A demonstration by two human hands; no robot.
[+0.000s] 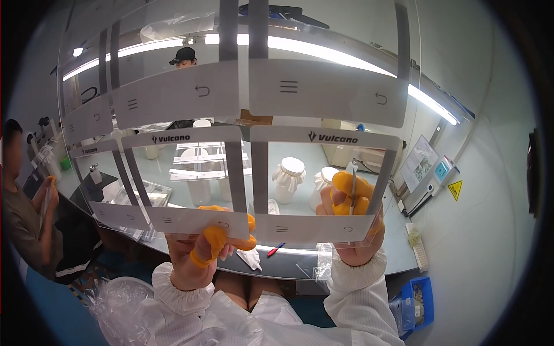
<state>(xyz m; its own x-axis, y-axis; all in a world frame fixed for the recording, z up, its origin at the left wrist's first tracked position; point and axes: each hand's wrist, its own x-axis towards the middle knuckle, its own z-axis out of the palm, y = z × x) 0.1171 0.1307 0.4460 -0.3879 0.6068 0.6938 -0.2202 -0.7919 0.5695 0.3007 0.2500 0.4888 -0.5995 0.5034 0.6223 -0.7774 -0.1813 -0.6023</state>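
A large clear sheet printed with several grey-and-white panel frames stands upright in front of me and fills most of the upper view. My left hand, wearing orange finger cots, pinches its lower edge between thumb and fingers. Through a clear window at the lower right shows my right hand, also with orange finger cots. Its fingers are closed around a slim metal tool held upright; the tool's exact kind is not clear. Whether the right hand also touches the sheet's edge, I cannot tell.
Behind the sheet, a cloth-covered white jar stands on the bench. A red-and-blue pen and crumpled white cloth lie near its front edge. A blue bin sits low right. A person works at left; another is farther back.
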